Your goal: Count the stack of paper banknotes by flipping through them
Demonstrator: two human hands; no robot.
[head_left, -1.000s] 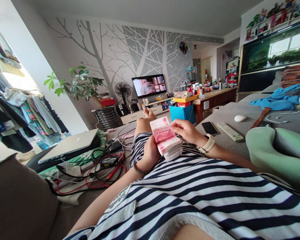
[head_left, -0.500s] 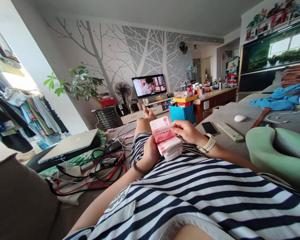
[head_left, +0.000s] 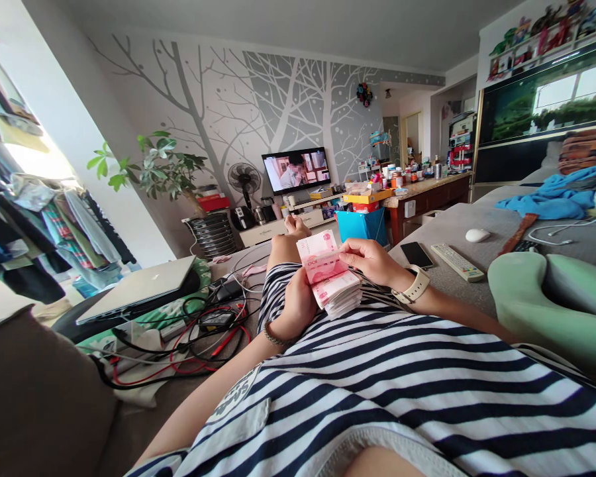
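Observation:
A thick stack of pink-and-white banknotes [head_left: 338, 286] is folded over above my lap, on the navy-and-white striped clothing [head_left: 377, 351]. My left hand [head_left: 299, 299] is closed around the stack's left side, the thumb lying against the notes and the other fingers hidden beneath. From the right, my right hand [head_left: 370, 260] pinches the edge of a single banknote [head_left: 322, 266] between thumb and fingers. That note stands bent across the middle of the stack, with the number 100 showing on it. A pale watch sits on my right wrist and a braided band on my left.
On the sofa to the right lie a phone [head_left: 416, 255], a remote control [head_left: 457, 262], a white mouse [head_left: 477, 235] and a green neck pillow [head_left: 551, 305]. Tangled cables [head_left: 213, 324] and a closed laptop [head_left: 139, 289] are on the left. A blue box [head_left: 361, 226] stands beyond my legs.
The bent banknote and my right fingers have shifted very slightly. Both hands keep their hold, and the picture on the television differs a little.

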